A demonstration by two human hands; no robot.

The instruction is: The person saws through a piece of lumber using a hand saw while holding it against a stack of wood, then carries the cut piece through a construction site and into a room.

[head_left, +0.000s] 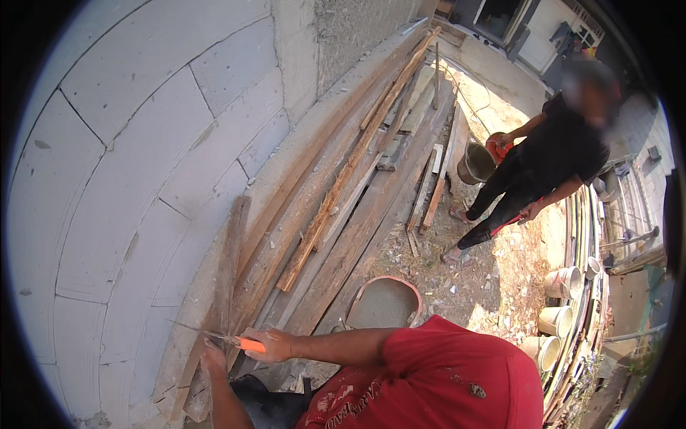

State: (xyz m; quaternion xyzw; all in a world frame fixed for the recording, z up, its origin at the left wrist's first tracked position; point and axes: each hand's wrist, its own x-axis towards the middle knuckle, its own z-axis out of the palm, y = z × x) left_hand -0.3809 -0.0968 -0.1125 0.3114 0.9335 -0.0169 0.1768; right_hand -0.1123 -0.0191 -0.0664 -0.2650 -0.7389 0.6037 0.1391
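My right hand [270,344] grips the orange handle [251,344] of a metal tool whose thin grey blade [196,329] points left toward the pale block wall [121,214]. My left hand [213,357] is at the metal part just in front of the handle, its fingers curled; what exactly they hold is hard to make out. Below both hands lie weathered planks [232,279] along the foot of the wall. A round tub of grey wet mix [384,306] sits on the ground to the right.
A co-worker [539,154] in dark clothes stands at upper right, carrying red and dark buckets [477,164] and a red object. Several pale buckets [563,282] and long poles [582,229] line the right side. Rubble [471,286] covers the ground. A doorway [500,14] is at the back.
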